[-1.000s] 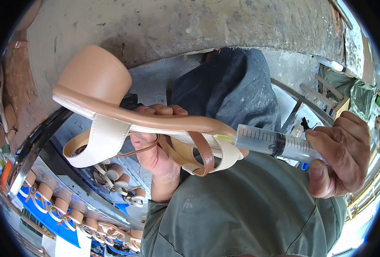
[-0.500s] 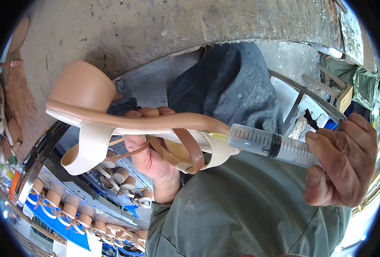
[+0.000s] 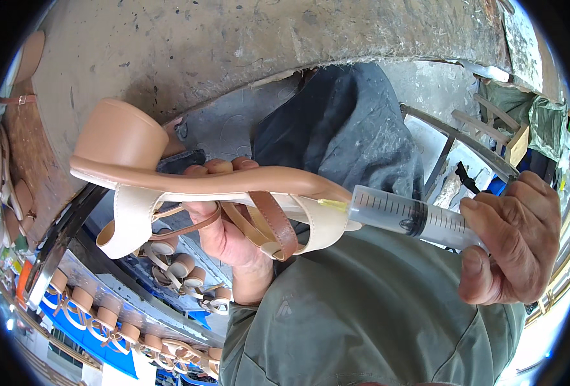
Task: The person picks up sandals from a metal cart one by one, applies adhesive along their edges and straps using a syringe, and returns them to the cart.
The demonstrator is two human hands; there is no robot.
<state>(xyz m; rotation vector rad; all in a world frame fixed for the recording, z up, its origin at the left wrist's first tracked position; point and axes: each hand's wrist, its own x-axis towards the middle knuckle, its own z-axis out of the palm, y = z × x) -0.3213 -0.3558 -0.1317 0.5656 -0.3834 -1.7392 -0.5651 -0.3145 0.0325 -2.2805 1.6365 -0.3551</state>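
My left hand (image 3: 236, 248) is closed around the middle of a tan sandal (image 3: 246, 180), fingertips over the sole and thumb by the straps. The sandal lies upside down on a slant, its chunky block heel (image 3: 117, 135) up at the left and its toe toward the right. Cream and brown straps hang below the sole. A clear plastic syringe (image 3: 388, 209) with a dark plunger tip is gripped in my right hand (image 3: 516, 238). Its yellowish nozzle points left and meets the sole edge beside the front cream strap; whether it touches is hard to tell.
A worn, stained workbench (image 3: 265, 38) curves across the top. More block-heeled sandals (image 3: 105, 315) line a blue-covered rack at the lower left, with others (image 3: 182, 267) beneath my left hand. A wooden stool-like frame (image 3: 516, 145) and dark green bag (image 3: 548, 128) are at the right.
The sandal has turned slightly, its heel a little lower and its front strap shifted left. The syringe nozzle has moved slightly to the right. Both hands keep their hold.
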